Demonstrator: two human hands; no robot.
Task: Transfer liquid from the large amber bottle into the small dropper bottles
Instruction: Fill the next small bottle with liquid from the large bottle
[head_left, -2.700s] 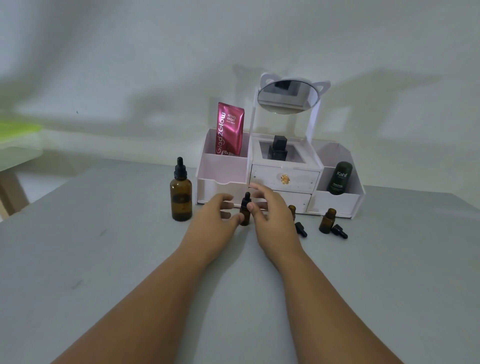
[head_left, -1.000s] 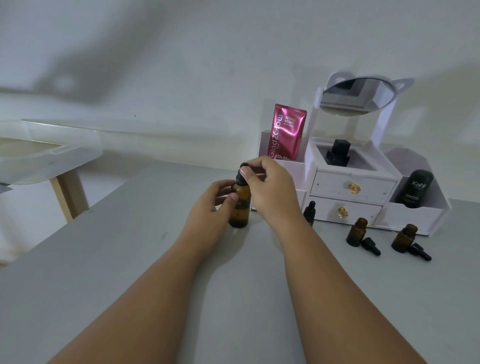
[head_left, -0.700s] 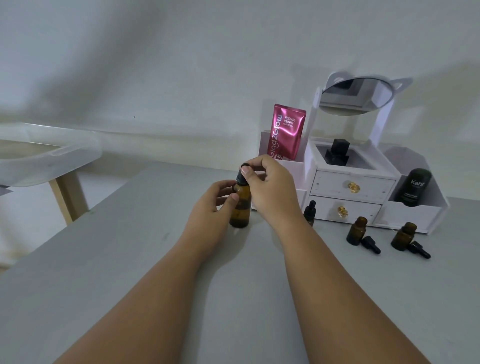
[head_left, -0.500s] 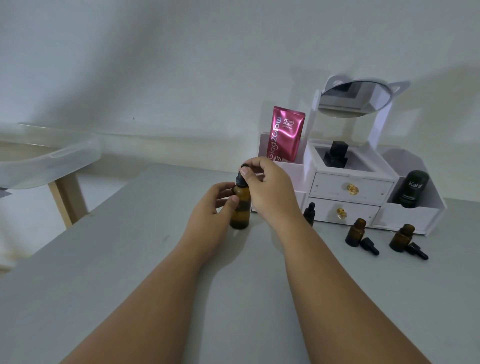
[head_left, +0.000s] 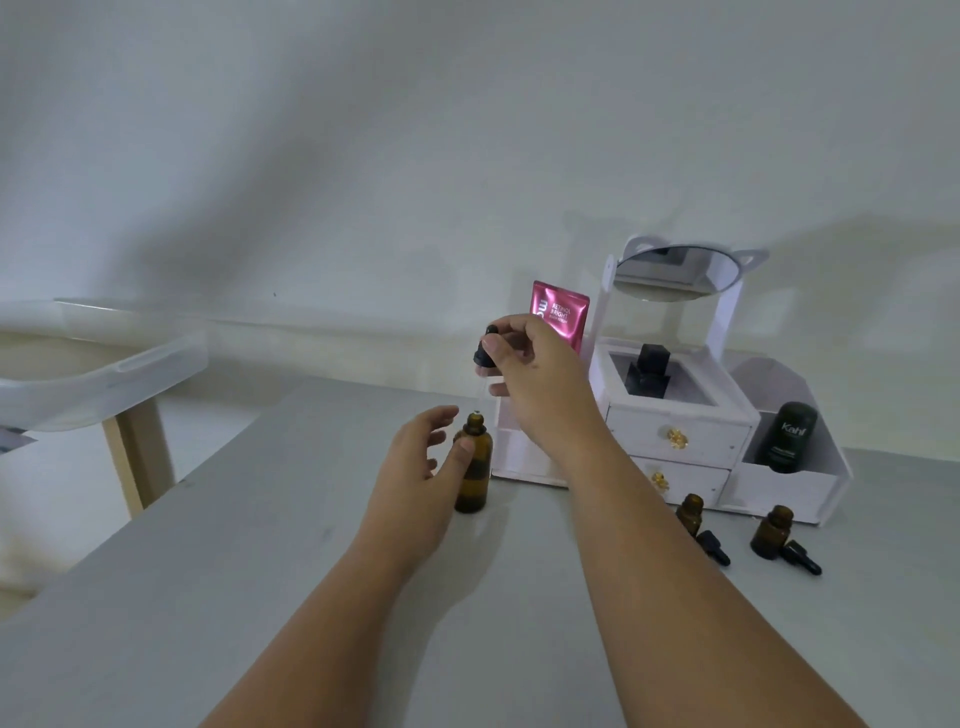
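The large amber bottle (head_left: 474, 478) stands uncapped on the grey table (head_left: 234, 582). My left hand (head_left: 415, 467) is beside it with spread fingers, its thumb touching the bottle's side. My right hand (head_left: 540, 379) pinches the black dropper cap (head_left: 485, 351) above the bottle, and the glass pipette (head_left: 480, 397) hangs just over the neck. Two small amber dropper bottles (head_left: 691, 512) (head_left: 774, 530) stand open at the right, each with its black cap (head_left: 714, 548) (head_left: 802, 558) lying next to it.
A white drawer organizer (head_left: 675, 441) with a mirror (head_left: 670, 273) stands behind the bottles, holding a pink sachet (head_left: 563, 312), a black bottle (head_left: 647, 371) and a dark tube (head_left: 787, 436). A clear plastic tub (head_left: 78, 364) sits on a wooden stand at the left.
My right hand has lifted the dropper cap off the large bottle, drawing the pipette out. My left hand has loosened its hold, with the fingers now spread.
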